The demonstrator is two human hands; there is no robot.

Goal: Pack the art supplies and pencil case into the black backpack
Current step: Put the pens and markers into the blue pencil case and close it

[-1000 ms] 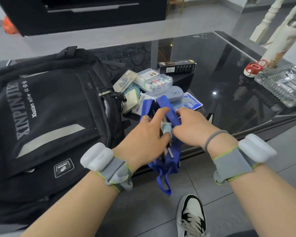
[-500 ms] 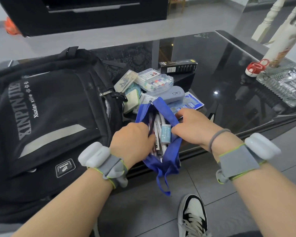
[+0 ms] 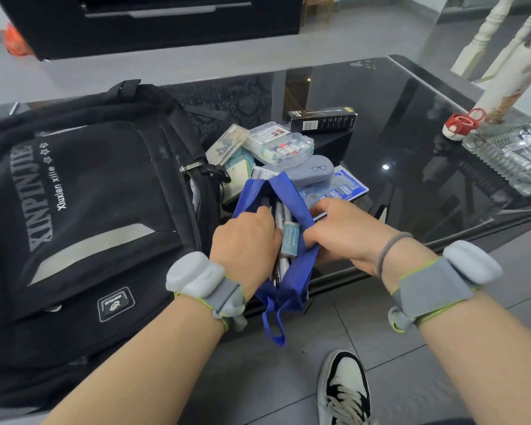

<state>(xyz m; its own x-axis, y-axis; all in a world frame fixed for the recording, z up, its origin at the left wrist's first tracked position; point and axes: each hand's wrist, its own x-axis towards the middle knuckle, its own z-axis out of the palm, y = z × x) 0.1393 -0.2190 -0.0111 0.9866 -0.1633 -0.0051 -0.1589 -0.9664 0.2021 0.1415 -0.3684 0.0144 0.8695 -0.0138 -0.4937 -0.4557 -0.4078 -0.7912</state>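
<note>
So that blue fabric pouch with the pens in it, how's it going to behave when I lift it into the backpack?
Probably floppy: the blue pouch sags over the table edge between the left hand and right hand, its strap dangling. The mouth gapes, so the pens and drawing tube may slide out if tipped. It looks light.

A glossy black table (image 3: 396, 96) bore the black backpack (image 3: 83, 210) left, supplies centre, a clear tray (image 3: 509, 154) far right.
</note>
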